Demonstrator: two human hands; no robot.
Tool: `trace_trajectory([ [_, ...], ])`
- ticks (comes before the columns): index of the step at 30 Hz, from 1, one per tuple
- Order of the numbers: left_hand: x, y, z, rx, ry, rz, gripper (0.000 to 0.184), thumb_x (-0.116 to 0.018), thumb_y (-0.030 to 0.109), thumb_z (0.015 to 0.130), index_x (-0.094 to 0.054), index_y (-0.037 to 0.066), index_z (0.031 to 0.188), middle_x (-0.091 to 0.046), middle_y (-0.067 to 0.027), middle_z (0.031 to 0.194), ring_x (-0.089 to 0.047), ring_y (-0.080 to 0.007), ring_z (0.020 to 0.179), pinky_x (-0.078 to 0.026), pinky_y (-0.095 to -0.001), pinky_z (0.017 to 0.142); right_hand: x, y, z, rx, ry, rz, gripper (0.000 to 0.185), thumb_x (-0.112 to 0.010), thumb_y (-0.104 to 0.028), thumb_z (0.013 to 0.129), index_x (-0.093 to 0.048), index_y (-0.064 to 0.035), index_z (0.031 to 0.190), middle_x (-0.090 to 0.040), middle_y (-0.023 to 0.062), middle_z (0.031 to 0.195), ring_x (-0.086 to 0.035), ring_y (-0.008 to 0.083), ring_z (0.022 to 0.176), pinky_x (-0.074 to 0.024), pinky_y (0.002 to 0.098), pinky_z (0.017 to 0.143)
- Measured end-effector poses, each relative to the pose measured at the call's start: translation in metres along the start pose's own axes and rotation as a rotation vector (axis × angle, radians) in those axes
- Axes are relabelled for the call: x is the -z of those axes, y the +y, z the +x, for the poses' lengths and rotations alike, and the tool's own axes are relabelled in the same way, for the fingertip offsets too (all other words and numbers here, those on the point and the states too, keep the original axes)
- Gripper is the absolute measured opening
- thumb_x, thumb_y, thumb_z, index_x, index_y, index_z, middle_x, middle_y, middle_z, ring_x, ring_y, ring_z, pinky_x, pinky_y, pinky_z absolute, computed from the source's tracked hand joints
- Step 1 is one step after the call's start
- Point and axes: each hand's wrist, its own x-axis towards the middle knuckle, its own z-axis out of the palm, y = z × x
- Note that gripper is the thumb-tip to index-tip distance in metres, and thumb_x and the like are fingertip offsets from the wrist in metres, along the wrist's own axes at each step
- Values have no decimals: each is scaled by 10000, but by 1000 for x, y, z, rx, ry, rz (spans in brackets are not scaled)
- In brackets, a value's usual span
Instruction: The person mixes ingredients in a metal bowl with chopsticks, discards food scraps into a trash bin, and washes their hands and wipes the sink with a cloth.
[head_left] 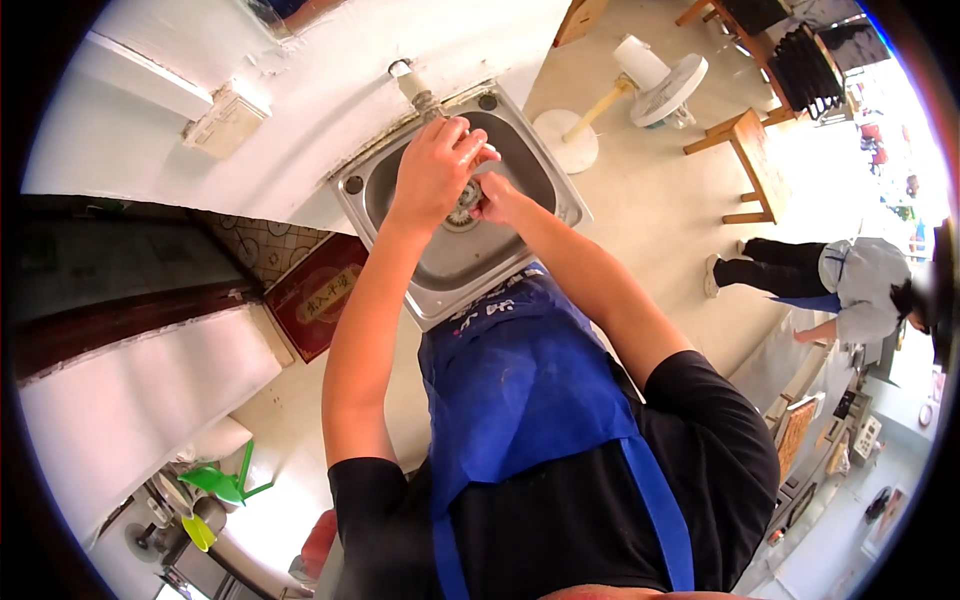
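A metal sink (450, 258) stands against the white wall, with a round drain strainer (463, 208) in its basin. My left hand (436, 168) is over the basin, just below the tap (412, 86), its fingers reaching to the right and slightly apart. A small whitish spot shows by its fingertips; I cannot tell whether it is water or foam. Lower and to the right, my right hand (496, 198) is over the basin beside the strainer with its fingers curled in. Whatever it may hold is hidden. The two hands are close together but appear apart.
A white pedestal fan (668, 92) stands right of the sink, with a wooden stool (745, 165) beyond it. Another person (850, 280) bends over a counter at the right. A red mat (310, 300) lies at the left, and a green watering can (222, 485) is lower left.
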Motion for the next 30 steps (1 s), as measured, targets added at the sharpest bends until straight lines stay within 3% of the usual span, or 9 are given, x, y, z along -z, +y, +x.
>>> trace_trajectory([
  [8,7,2,-6,125,89,-143,174,-757,136,847,-717,53,994,-682,-73,946,-666,-235,932,-552,-337,794,-6,2,12,-33,-89,18,280,-409,-256,1004,-643,-105,1021,-663,64,902,-615,213,760,-455,382,584],
  [12,-50,-19,-92,972,726,-676,269,-599,186,1026,-611,-19,1199,-685,-71,922,-672,-149,843,-551,-279,734,-4,1,6,-6,-87,173,315,-404,-280,1003,-651,-100,1077,-682,73,986,-633,229,863,-493,424,727],
  [16,-102,-16,-173,1660,188,-1113,289,-661,251,995,-596,20,1156,-673,-102,903,-639,-176,743,-563,-279,761,-6,3,7,3,-178,403,331,-401,-280,1000,-653,-91,1100,-691,83,1026,-645,263,920,-501,464,852],
  [17,-106,-7,-169,1666,202,-1115,289,-661,251,995,-596,20,1156,-673,-102,903,-639,-176,743,-563,-279,761,-6,6,8,19,-225,468,326,-408,-277,995,-652,-87,1096,-691,83,1027,-647,276,926,-505,475,866],
  [19,-111,4,-157,1916,383,-1786,276,-697,235,969,-590,21,1106,-682,-105,921,-645,-182,718,-570,-300,689,-13,6,-4,22,-199,452,302,-421,-242,992,-652,-77,1094,-690,97,1063,-643,268,962,-495,448,905],
  [21,-133,0,-173,1879,471,-1736,259,-711,203,953,-588,22,1093,-685,-114,936,-653,-200,713,-574,-317,672,-12,7,-3,32,-168,437,280,-433,-208,988,-652,-68,1092,-690,110,1099,-639,260,997,-485,421,943],
  [26,-143,2,-184,1806,628,-1512,196,-708,62,906,-585,31,1055,-678,-98,941,-660,-216,733,-586,-349,707,-14,23,-4,258,-5,51,273,-654,-283,940,-667,-57,1093,-664,42,935,-605,159,893,-459,305,790],
  [28,-139,6,-180,1627,620,-1181,151,-680,-9,868,-589,35,980,-652,-51,873,-631,-165,727,-546,-302,699,-14,25,-5,314,34,-54,316,-685,-313,929,-672,-50,1103,-664,35,918,-599,136,890,-454,294,786],
  [30,-138,6,-186,1522,538,-1006,134,-677,-23,852,-588,29,936,-628,-31,833,-606,-131,720,-511,-274,677,-12,22,3,368,225,-595,332,-691,-300,922,-677,-28,1114,-668,52,939,-607,127,816,-463,285,712],
])
